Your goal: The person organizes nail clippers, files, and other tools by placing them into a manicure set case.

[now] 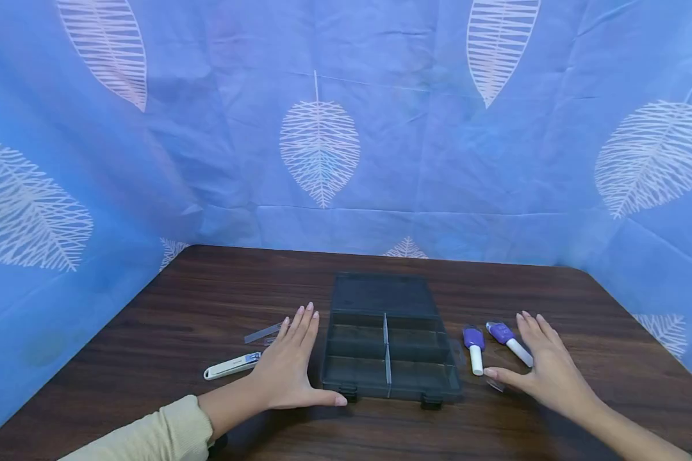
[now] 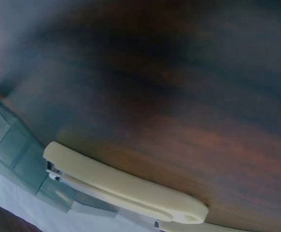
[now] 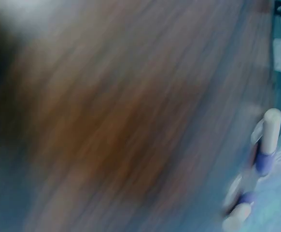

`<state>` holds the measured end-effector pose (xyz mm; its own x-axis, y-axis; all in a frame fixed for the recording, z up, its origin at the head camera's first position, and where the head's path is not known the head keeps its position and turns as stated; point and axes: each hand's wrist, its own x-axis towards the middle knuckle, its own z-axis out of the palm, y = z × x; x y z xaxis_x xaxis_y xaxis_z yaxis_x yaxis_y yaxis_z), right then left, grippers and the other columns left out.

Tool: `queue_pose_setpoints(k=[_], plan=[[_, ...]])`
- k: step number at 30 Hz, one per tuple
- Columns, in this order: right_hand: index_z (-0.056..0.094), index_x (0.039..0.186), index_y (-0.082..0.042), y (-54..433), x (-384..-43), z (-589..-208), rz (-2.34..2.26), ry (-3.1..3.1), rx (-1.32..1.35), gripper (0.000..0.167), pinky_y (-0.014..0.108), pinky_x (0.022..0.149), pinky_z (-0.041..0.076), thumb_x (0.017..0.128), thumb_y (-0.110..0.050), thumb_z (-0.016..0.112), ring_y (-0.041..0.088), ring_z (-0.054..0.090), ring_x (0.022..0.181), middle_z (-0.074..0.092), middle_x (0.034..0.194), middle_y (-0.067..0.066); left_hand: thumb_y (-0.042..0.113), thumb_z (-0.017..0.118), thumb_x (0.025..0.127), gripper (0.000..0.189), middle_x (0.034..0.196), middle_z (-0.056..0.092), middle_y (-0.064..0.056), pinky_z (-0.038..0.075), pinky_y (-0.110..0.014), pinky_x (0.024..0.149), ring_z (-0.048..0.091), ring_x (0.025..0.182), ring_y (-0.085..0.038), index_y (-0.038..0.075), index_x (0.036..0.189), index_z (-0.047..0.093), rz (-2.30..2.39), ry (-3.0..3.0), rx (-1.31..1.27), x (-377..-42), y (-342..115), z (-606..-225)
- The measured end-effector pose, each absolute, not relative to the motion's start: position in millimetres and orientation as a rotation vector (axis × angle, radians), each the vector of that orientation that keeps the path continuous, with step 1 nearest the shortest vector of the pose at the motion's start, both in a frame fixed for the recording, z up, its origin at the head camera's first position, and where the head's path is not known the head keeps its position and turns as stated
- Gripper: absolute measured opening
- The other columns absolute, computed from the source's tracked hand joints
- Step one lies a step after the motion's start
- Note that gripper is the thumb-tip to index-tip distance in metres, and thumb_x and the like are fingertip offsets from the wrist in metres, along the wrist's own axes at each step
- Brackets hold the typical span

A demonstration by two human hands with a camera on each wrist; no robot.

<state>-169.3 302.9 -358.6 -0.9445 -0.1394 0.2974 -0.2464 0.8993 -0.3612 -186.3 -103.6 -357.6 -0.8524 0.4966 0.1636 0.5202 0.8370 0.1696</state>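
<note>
An open dark translucent compartment box [image 1: 354,371] lies mid-table, its lid [image 1: 380,294] folded back and thin dividers inside. My left hand [image 1: 288,374] is at the box's left side, fingers straight and thumb stretched toward its front corner. Beyond the wrist is a cream nail clipper [image 1: 230,366], also large in the left wrist view [image 2: 126,183]. To the right, two purple nail polish bottles with white caps [image 1: 474,349] [image 1: 507,339] lie on their sides. My right hand [image 1: 548,371] is spread beside them, fingers extended, thumb tip close to the nearer bottle's cap. Neither hand holds anything.
A clear flat strip [image 1: 262,333] lies by the left fingers, partly hidden. Near the right thumb is a small clear piece [image 1: 494,385]. The dark wooden table [image 1: 236,282] is bordered by a blue leaf-print cloth [image 1: 380,160] behind and at both sides.
</note>
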Motion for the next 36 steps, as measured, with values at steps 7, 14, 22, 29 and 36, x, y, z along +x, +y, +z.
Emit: queue_pose_setpoints(k=[7, 14, 22, 29, 36], plan=[[0.028, 0.137, 0.017, 321, -175, -369, 0.615, -2.723, 0.301, 0.101, 0.071, 0.090, 0.027, 0.069, -0.037, 0.079, 0.059, 0.027, 0.122, 0.033, 0.135, 0.041, 0.079, 0.055, 0.067, 0.123, 0.157, -0.002, -0.012, 0.015, -0.051, 0.115, 0.003, 0.145, -0.030, 0.003, 0.149, 0.005, -0.421, -2.936, -0.787, -190, -99, -362], [0.036, 0.133, 0.017, 328, -176, -371, 0.586, -2.811, 0.206, 0.091, 0.059, 0.075, 0.045, 0.073, -0.039, 0.076, 0.056, 0.052, 0.097, 0.039, 0.129, 0.042, 0.079, 0.054, 0.067, 0.122, 0.157, 0.002, -0.014, 0.016, -0.052, 0.114, 0.005, 0.145, -0.030, 0.002, 0.149, 0.008, -0.469, -2.936, -0.807, -195, -95, -367], [0.043, 0.130, 0.015, 330, -179, -370, 0.615, -2.870, 0.081, 0.080, 0.021, 0.039, 0.027, 0.077, -0.039, 0.072, 0.005, 0.020, 0.040, 0.036, 0.050, -0.003, 0.079, 0.054, 0.067, 0.122, 0.156, 0.004, -0.016, 0.017, -0.051, 0.114, 0.006, 0.145, -0.031, 0.003, 0.149, 0.006, -0.468, -2.943, -0.830, -197, -92, -370], [0.056, 0.114, 0.015, 333, -183, -372, 0.598, -2.862, 0.069, 0.064, 0.033, 0.057, 0.046, 0.078, -0.034, 0.073, 0.034, 0.063, 0.080, 0.063, 0.101, 0.032, 0.079, 0.054, 0.068, 0.121, 0.156, 0.006, -0.017, 0.019, -0.049, 0.114, 0.007, 0.145, -0.032, 0.002, 0.149, 0.009, -0.472, -2.970, -0.840, -198, -91, -372], [0.064, 0.101, 0.012, 335, -187, -373, 0.577, -2.853, 0.033, 0.042, 0.036, 0.058, 0.047, 0.077, -0.021, 0.074, 0.029, 0.063, 0.073, 0.065, 0.089, 0.026, 0.080, 0.054, 0.067, 0.122, 0.157, 0.004, -0.015, 0.017, -0.049, 0.114, 0.006, 0.145, -0.031, 0.003, 0.149, 0.007, -0.452, -2.986, -0.839, -199, -86, -373]])
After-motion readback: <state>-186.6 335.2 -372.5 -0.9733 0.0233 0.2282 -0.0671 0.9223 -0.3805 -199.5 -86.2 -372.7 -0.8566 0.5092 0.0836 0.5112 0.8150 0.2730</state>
